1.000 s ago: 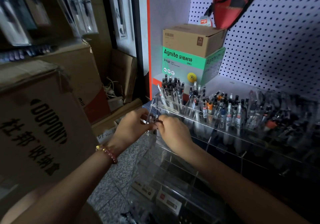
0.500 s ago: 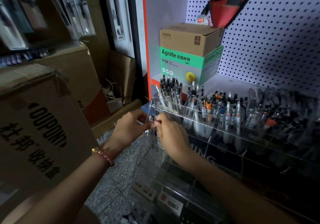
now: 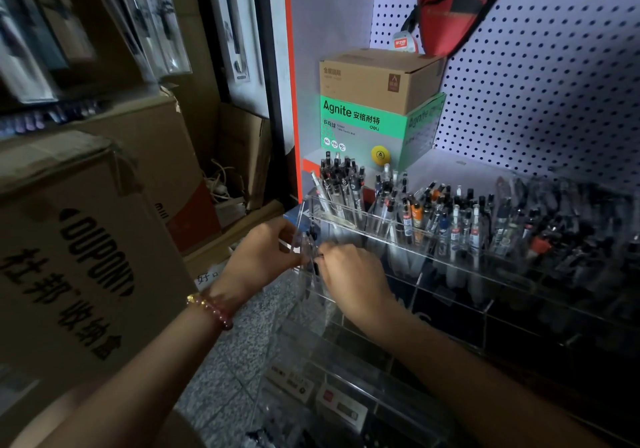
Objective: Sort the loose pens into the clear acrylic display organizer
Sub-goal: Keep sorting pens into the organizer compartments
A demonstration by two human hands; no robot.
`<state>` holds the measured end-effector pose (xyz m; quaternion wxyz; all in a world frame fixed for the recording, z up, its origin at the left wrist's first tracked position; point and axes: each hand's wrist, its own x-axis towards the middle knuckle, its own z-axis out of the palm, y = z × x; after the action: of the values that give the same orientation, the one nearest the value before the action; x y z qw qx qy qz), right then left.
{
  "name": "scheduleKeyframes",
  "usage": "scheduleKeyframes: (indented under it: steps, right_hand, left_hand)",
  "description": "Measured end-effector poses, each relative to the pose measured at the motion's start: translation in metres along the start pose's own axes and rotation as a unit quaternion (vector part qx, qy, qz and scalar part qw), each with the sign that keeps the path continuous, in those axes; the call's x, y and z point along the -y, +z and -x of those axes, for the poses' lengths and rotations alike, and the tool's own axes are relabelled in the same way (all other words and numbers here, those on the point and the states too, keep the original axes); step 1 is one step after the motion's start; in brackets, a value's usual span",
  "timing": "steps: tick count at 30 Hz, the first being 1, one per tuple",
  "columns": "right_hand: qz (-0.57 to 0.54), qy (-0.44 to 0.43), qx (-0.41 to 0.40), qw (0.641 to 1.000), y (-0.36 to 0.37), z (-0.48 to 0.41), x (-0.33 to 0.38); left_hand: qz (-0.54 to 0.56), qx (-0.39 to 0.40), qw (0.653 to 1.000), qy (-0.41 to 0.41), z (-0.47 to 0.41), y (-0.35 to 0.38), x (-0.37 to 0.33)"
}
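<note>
Speckled grey floor (image 3: pixel 221 361) shows left of the clear acrylic organizer (image 3: pixel 349 222), with a pegboard wall (image 3: pixel 554 101) behind it and a DUPONT carton (image 3: pixel 79 257) further left. Its rear compartments are packed with upright pens (image 3: pixel 341 184). At its left end the hands meet. The right hand (image 3: pixel 349 274) pinches a dark pen (image 3: pixel 317 258); whether the left hand (image 3: pixel 266 257) grips too, I can't tell.

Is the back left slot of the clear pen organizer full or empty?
Full: pens stand packed together in that slot of the organizer, tops sticking up above its rim.
</note>
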<state>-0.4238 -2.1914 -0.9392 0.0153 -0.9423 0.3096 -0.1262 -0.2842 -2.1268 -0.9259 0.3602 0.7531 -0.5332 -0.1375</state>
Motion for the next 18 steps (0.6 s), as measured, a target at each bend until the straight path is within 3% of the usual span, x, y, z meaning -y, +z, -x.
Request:
scheduleKeyframes:
  steps: [2, 5, 8, 10, 14, 18]
  right_hand:
    - [0.007, -0.018, -0.008, 1.0, -0.013, 0.005, 0.001]
    - [0.005, -0.039, -0.107, 0.994, -0.045, 0.011, -0.002]
    - [-0.049, -0.045, -0.144, 0.987, -0.085, 0.007, -0.011]
    - [-0.053, -0.051, -0.188, 0.979, -0.117, 0.0, -0.021]
    - [-0.069, -0.039, -0.257, 0.963, -0.171, -0.005, -0.055]
    - [-0.158, -0.001, -0.235, 0.959, -0.199, -0.001, -0.11]
  left_hand:
    - [0.006, -0.007, 1.0, -0.022, -0.002, -0.007, -0.003]
    - [0.002, -0.064, 0.998, 0.004, -0.002, -0.017, -0.016]
    - [-0.007, -0.208, 0.973, 0.095, 0.001, -0.02, -0.042]
    - [-0.006, -0.264, 0.95, 0.169, 0.002, -0.018, -0.063]
    - [-0.012, -0.241, 0.929, 0.281, -0.005, -0.011, -0.104]
    - [-0.045, -0.182, 0.925, 0.33, -0.025, 0.012, -0.15]
